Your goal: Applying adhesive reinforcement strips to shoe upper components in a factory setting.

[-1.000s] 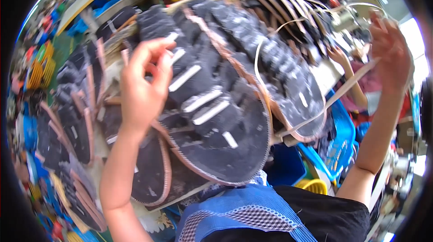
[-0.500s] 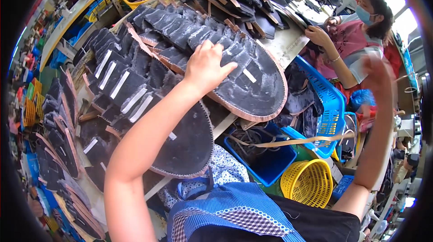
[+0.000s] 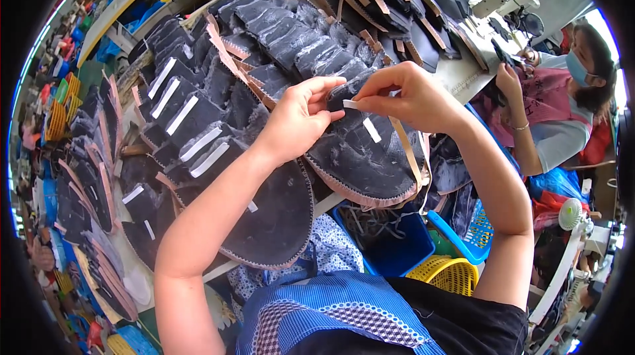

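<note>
Black piece (image 3: 360,168) lies right of centre near the front of the crowded table (image 3: 456,80). Near right stand a blue bin (image 3: 426,249) and yellow basket (image 3: 442,262); a co-worker (image 3: 552,107) sits far right. The piece is rounded, scuffed, with a pinkish toothed rim. The right hand (image 3: 407,100) pinches a white strip (image 3: 352,104); the left hand's (image 3: 291,120) fingers are narrow beside it, grip unclear.

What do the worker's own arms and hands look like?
The left hand and right hand wear no gloves, and no rings or bracelets show. A short black sleeve tops the otherwise bare right arm; the left arm is bare where visible.
</note>
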Demonstrator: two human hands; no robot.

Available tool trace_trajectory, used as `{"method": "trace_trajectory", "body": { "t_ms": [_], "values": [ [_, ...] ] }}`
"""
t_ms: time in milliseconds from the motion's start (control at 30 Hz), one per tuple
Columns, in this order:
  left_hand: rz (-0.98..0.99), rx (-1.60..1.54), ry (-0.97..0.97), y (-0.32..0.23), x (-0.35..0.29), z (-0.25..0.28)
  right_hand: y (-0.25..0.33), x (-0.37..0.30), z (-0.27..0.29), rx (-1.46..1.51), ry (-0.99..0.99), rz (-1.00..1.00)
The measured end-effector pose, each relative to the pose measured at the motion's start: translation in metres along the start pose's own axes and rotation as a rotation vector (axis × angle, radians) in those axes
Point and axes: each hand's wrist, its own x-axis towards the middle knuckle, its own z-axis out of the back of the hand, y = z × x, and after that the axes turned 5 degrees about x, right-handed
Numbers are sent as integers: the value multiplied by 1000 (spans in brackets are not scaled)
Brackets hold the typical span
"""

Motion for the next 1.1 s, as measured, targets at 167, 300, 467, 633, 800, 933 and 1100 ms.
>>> {"method": "trace_trajectory", "body": {
  "t_ms": [167,300,467,633,800,933,1100],
  "values": [
    [-24,-5,9,-4,-2,-3,-13,17,-4,-35,19,49],
    [-19,70,-71,-1,0,-10,-10,19,-5,-99,-50,-27],
    [22,72,-156,4,0,-9,-17,-5,25,-231,-296,-159],
    [33,171,-120,-5,2,-13,-23,-5,22,-446,-444,-34],
    [-155,484,-63,-7,4,-14,-31,-3,19,-434,-389,34],
    [-410,733,-80,-3,3,-18,-44,3,22,-439,-518,-9],
    [-313,530,-254,-7,10,0,-49,-16,80,-26,-744,137]
  ]
}}
